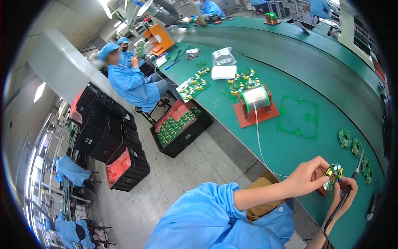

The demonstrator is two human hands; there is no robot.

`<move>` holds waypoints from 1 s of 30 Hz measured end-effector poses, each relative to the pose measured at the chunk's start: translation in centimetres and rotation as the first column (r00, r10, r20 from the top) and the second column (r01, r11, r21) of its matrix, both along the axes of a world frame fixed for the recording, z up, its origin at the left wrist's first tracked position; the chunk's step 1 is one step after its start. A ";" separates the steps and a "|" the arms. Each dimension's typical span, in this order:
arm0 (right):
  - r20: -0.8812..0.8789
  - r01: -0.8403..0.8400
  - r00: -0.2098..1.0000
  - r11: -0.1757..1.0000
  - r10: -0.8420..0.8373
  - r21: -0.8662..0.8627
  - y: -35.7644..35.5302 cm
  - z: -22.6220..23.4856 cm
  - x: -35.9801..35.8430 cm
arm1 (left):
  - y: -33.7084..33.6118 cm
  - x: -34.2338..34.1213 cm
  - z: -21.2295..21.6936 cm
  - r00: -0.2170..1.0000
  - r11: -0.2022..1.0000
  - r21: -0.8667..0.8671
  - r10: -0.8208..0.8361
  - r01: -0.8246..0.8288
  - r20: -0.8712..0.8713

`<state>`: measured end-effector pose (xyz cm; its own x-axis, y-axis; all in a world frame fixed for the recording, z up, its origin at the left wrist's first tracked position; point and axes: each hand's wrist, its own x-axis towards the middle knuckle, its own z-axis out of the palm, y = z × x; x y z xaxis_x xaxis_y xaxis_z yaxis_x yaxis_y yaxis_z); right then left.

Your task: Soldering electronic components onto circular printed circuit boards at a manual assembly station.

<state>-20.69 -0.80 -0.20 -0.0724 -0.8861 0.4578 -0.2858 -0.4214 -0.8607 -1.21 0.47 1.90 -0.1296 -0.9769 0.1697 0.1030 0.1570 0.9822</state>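
The left hand's (307,178) fingers are pinched on a small circuit board (333,171), right of the wire spool (256,98) and nearer the person. The right hand's (350,192) fingers are wrapped around a soldering iron (342,201). Right of the spool, a green frame (284,124) and round boards (345,143) lie on the surface (286,150).

held board (333,171) green, yellow; spool stand (272,111) red; sleeve (207,209) blue

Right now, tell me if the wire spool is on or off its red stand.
On: the spool sits raised over the base of the red stand.
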 end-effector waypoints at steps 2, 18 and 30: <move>0.075 -0.026 0.997 0.991 0.036 -0.133 -0.1 0.2 0.2 | 0.0 -0.1 0.3 0.985 0.992 0.114 -0.035 0.055 -0.167; 0.156 -0.090 0.977 0.945 0.145 -0.316 -0.9 -0.1 1.2 | 0.6 0.7 -0.5 0.955 0.994 0.080 -0.049 0.075 -0.291; 0.237 -0.136 0.951 0.956 0.200 -0.260 -0.7 -0.3 0.8 | 0.2 0.4 -0.8 0.988 0.957 -0.267 0.135 -0.112 0.069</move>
<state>-19.86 -1.55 -0.48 -0.0758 -0.7631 0.6419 0.0252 -0.6450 -0.7638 -0.84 0.66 1.06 -0.0364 -0.9091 0.4151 -0.0161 0.4158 0.9093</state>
